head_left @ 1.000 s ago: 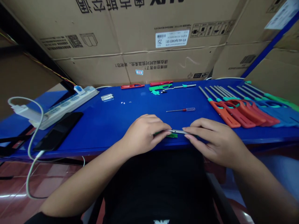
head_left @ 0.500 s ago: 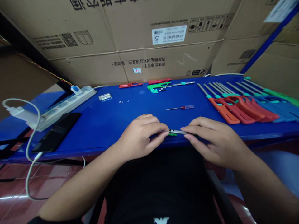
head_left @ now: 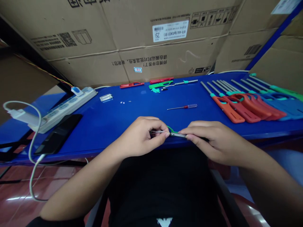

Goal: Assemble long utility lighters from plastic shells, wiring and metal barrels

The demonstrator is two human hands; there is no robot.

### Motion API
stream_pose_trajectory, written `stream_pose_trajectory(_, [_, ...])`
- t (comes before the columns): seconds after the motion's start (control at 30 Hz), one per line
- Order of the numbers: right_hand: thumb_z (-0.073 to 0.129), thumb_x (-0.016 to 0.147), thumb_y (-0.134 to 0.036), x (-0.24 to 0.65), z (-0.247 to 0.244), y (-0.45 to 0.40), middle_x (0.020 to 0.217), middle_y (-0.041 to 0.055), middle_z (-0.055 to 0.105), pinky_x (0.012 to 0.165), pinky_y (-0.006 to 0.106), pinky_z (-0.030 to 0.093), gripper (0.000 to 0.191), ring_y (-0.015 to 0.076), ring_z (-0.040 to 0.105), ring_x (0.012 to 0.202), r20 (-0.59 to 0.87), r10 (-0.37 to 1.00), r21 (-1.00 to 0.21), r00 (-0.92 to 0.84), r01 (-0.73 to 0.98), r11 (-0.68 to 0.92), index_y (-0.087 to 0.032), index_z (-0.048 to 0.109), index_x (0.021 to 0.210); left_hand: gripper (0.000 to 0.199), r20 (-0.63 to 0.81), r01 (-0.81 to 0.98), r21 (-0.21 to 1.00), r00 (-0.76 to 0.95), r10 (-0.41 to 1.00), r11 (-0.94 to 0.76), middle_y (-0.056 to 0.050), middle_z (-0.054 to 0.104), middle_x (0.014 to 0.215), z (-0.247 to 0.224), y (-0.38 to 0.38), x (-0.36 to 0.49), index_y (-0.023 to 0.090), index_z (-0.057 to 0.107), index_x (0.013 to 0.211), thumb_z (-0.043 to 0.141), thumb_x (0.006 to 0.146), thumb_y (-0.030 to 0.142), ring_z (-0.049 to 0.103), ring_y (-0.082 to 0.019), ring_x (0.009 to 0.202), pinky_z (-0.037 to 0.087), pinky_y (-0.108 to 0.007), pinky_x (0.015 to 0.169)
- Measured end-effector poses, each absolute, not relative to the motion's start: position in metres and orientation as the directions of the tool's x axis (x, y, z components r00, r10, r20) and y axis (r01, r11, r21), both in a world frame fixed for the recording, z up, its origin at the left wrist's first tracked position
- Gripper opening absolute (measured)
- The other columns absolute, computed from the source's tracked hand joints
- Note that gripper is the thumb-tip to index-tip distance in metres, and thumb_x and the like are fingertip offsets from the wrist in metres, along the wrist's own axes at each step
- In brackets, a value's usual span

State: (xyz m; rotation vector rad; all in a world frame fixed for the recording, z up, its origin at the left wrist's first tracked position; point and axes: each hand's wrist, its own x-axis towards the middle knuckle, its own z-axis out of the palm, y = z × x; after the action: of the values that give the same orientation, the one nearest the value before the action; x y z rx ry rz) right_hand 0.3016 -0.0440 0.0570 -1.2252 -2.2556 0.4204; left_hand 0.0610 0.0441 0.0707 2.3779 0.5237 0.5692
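Head view, first speaker: "How is the slim metal tube [head_left: 176, 134] held?"

"It is pinched between the left hand [head_left: 142, 136] and the right hand [head_left: 213, 140], which are close together, its long axis lying left to right above the blue tabletop's [head_left: 118, 118] near edge."

"Which hand is nearer the green plastic strip [head_left: 172, 129]?"

"The left. Since the earlier frame, the strip has been lifted into an arch above the tube."

"Farther off?"

"A red-handled screwdriver [head_left: 182, 107] is laid out, with orange lighter bodies [head_left: 228, 110] beyond it to the right."
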Motion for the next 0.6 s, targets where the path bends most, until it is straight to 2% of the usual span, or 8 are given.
stream_pose_trajectory(0.2, [0.046,0.101,-0.021,0.301,0.058,-0.046,0.091,0.0048,0.069,0.072,0.027,0.048,0.028,0.0146,0.063,0.081,0.304,0.834,-0.501,-0.460,0.668,0.550,-0.018,0.071,0.113,0.013,0.190,0.234,0.748,0.821,0.538,-0.622,0.001,0.065,0.076,0.069,0.042,0.062,0.015,0.072,0.088,0.062,0.092,0.021,0.055,-0.008,0.064,0.043,-0.020,0.060])
stream_pose_trajectory(0.3, [0.047,0.101,-0.021,0.302,0.056,-0.045,0.092,0.0049,0.069,0.074,0.027,0.049,0.028,0.0152,0.064,0.083,0.315,0.839,-0.498,-0.443,0.676,0.544,-0.019,0.071,0.115,0.014,0.198,0.241,0.745,0.810,0.552,-0.621,0.001,0.066,0.076,0.065,0.046,0.065,0.015,0.073,0.088,0.062,0.092,0.023,0.056,-0.009,0.065,0.043,-0.021,0.059])
stream_pose_trajectory(0.43, [0.048,0.100,-0.023,0.307,0.047,-0.038,0.099,0.0059,0.070,0.080,0.030,0.050,0.029,0.0175,0.066,0.090,0.300,0.862,-0.464,-0.409,0.726,0.507,-0.020,0.072,0.115,0.011,0.250,0.286,0.638,0.801,0.544,-0.715,0.000,0.069,0.081,0.056,0.055,0.073,0.017,0.074,0.092,0.064,0.090,0.021,0.061,-0.010,0.069,0.045,-0.022,0.064])
stream_pose_trajectory(0.6, [0.047,0.101,-0.027,0.314,0.033,-0.035,0.101,0.0065,0.069,0.081,0.032,0.051,0.031,0.0183,0.065,0.089,0.283,0.881,-0.405,-0.378,0.786,0.467,-0.021,0.072,0.118,0.008,0.287,0.310,0.504,0.820,0.494,-0.807,0.001,0.069,0.079,0.046,0.059,0.084,0.018,0.072,0.092,0.065,0.089,0.017,0.061,-0.011,0.069,0.045,-0.023,0.065])
